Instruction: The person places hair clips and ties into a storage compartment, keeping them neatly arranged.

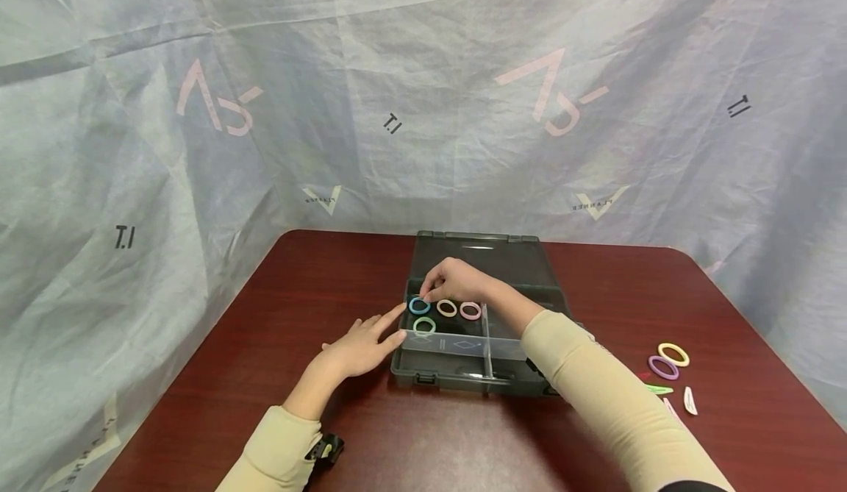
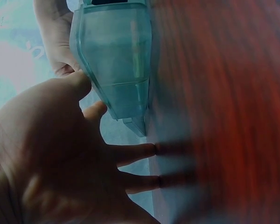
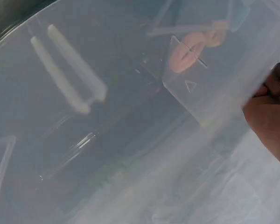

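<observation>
Here, left hand splayed, right hand bent over box

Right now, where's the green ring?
In the head view, the green ring is inside the box at its left, just below the blue ring the right hand touches.

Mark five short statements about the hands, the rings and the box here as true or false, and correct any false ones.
1. The right hand has its fingertips at the blue ring. True.
2. The left hand grips the purple ring. False: its fingers reach to the left side of the box; the purple ring lies on the table.
3. The box's lid is closed. False: it is open, at the far side.
4. The yellow ring is outside the box. True.
5. The green ring lies on the table. False: it is inside the box.
</observation>
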Available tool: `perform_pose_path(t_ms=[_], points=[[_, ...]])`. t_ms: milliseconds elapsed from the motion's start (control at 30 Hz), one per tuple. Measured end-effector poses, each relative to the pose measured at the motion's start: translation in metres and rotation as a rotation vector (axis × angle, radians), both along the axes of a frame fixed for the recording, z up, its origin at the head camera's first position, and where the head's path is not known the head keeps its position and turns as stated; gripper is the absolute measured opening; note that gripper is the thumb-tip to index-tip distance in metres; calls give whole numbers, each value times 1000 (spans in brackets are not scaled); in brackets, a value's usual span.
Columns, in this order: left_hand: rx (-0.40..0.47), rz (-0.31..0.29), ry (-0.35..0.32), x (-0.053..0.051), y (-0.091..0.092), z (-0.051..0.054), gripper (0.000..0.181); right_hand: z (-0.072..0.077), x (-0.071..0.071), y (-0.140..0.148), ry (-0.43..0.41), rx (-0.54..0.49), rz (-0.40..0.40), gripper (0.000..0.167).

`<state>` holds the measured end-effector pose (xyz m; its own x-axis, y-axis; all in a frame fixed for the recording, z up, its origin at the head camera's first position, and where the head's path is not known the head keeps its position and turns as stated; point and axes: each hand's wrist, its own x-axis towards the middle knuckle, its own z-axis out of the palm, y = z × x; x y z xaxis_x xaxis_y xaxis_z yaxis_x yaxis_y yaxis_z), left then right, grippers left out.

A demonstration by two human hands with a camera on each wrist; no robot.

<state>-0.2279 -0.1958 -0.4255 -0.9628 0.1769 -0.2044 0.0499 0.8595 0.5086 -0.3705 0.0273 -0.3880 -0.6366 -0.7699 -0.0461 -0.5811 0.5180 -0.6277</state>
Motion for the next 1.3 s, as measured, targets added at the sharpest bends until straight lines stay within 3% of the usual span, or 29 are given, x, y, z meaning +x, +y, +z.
perform_pose_path(t_ms=[533,867,1300], points=[[15,-9,2,2,3,-3,62,18,-2,57,11,-81,-92,9],[18,-20,10,-1,0,-5,64,25,-1,111,-32,-113,-223,10],[12,-11,23,-1,-1,-3,63,21,9,181,16,-109,-362,19]])
